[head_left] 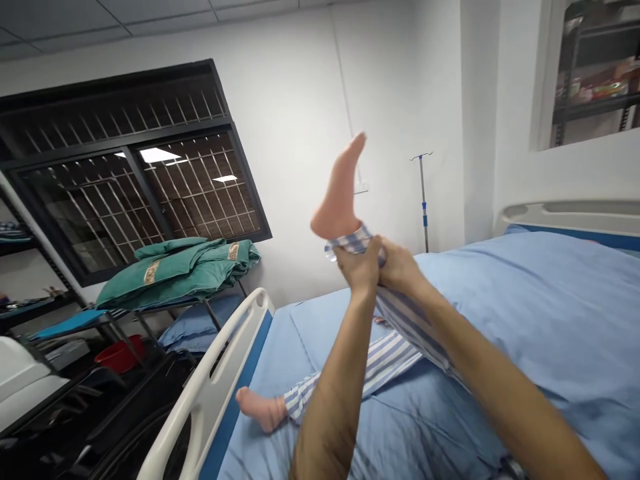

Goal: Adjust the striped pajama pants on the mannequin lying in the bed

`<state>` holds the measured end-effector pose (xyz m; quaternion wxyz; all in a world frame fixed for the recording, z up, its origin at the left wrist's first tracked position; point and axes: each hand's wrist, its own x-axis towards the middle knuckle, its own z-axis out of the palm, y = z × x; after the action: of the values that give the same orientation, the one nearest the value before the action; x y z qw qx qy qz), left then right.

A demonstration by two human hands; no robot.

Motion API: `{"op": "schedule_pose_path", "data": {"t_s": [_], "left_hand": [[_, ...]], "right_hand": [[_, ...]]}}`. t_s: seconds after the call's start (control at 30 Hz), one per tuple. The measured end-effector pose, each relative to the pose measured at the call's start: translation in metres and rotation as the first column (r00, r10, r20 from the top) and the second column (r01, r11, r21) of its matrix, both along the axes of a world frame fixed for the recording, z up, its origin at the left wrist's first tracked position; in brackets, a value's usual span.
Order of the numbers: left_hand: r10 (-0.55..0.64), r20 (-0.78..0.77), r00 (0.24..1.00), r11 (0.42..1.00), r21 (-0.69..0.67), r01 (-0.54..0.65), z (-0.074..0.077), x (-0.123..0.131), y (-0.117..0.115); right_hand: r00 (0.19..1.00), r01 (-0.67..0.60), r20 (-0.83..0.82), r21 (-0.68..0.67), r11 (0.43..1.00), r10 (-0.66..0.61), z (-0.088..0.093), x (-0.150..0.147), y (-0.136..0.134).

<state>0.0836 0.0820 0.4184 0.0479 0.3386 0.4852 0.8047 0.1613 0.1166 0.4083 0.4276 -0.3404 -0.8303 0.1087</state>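
A manikin's smooth raised leg, its bare foot (340, 193) pointing up, is held above the bed by both hands. My left hand (359, 267) is closed round the lower leg just below the ankle, over the cuff of the blue-and-white striped trousers (357, 241). Close beside it, my right hand (400, 267) is wrapped round the same leg, its fingers partly hidden behind the cloth. The other leg lies flat on the bed, its foot (263, 408) near the footboard, and my left forearm covers part of it.
A blue-sheeted bed (310, 333) has a white footboard (225, 367) on the left and a headboard (565, 217) at right. A blue quilt (540, 300) lies towards the head. Beyond stand an IV pole (424, 200), a rack with folded green bedding (185, 273), and a red basin (120, 355).
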Motion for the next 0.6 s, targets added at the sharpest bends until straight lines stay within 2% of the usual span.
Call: {"op": "schedule_pose_path", "data": {"t_s": [0.13, 0.27, 0.43, 0.53, 0.6], "left_hand": [[-0.068, -0.081, 0.994, 0.995, -0.072, 0.062, 0.025, 0.043, 0.012], [-0.089, -0.109, 0.99, 0.994, -0.076, 0.081, 0.027, 0.046, 0.01], [-0.056, -0.074, 0.996, 0.998, 0.005, 0.057, 0.004, 0.009, -0.011], [-0.044, -0.024, 0.999, 0.996, 0.072, 0.045, -0.023, -0.025, -0.034], [-0.018, 0.058, 0.998, 0.996, 0.084, 0.014, -0.048, -0.052, -0.051]], "right_hand": [[0.986, 0.027, -0.168, 0.079, 0.997, -0.013, 0.015, 0.04, 0.017], [0.981, 0.035, -0.195, 0.089, 0.995, -0.017, 0.016, 0.043, 0.014], [0.994, 0.082, -0.072, 0.021, 0.996, -0.08, 0.0, 0.008, -0.011], [0.999, 0.028, 0.045, -0.035, 0.999, -0.027, -0.019, -0.024, -0.038], [0.993, -0.043, 0.105, -0.049, 0.998, 0.048, -0.037, -0.05, -0.058]]}}
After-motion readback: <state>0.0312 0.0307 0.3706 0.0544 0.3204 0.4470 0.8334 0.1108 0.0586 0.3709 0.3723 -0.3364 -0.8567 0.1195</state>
